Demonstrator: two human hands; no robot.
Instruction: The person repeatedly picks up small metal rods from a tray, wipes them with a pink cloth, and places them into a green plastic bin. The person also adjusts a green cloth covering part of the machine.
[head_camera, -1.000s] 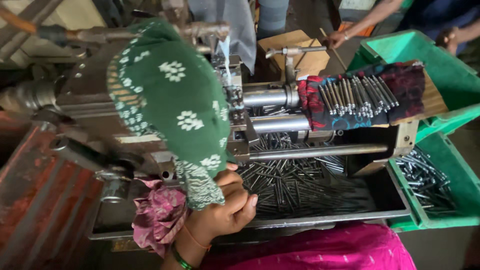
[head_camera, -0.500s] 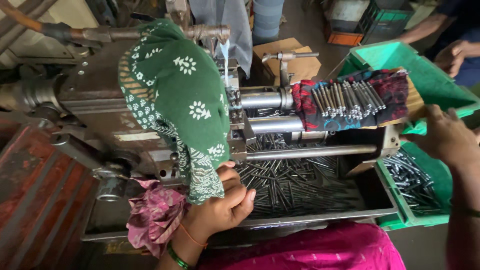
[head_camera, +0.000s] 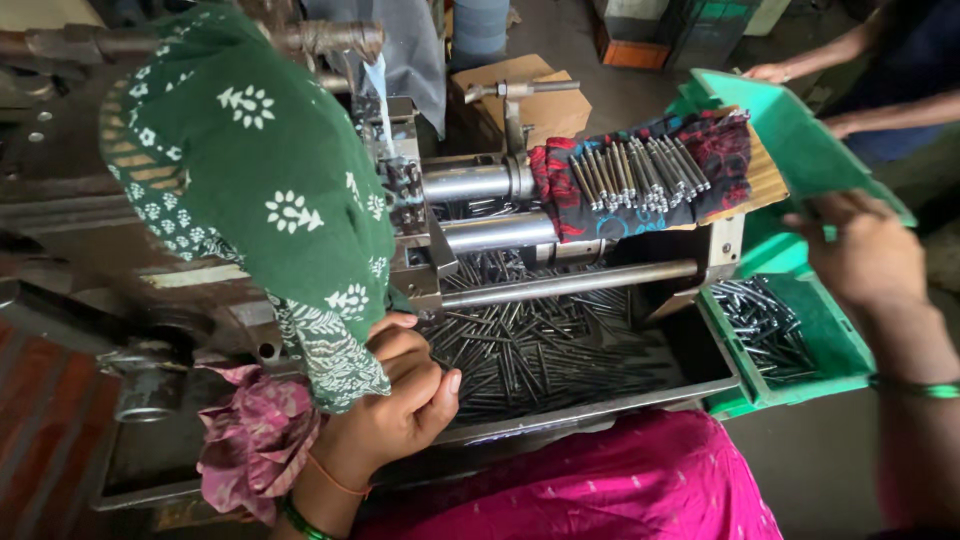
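Observation:
My left hand (head_camera: 395, 400) rests against the front of a metal machine (head_camera: 470, 235), just under a green patterned cloth (head_camera: 260, 200) draped over it. Its fingers are curled; the cloth hides what they hold. Beside it, a steel tray (head_camera: 700, 385) holds several thin metal rods (head_camera: 540, 350). My right hand (head_camera: 865, 260) is raised at the right, its fingers over the rim of a tilted green crate (head_camera: 800, 135). More rods (head_camera: 640, 170) lie in a row on a dark red-patterned cloth (head_camera: 560, 200) on a wooden board.
A lower green crate (head_camera: 840, 340) with loose rods (head_camera: 765, 325) stands right of the tray. Another person's hands (head_camera: 775, 72) reach in at the top right. A cardboard box (head_camera: 535, 95) sits behind the machine. A pink cloth (head_camera: 250, 450) hangs by my left wrist.
My right hand came in from the right and moved up to the green crate's rim. My left hand stayed at the machine front. The view moved closer.

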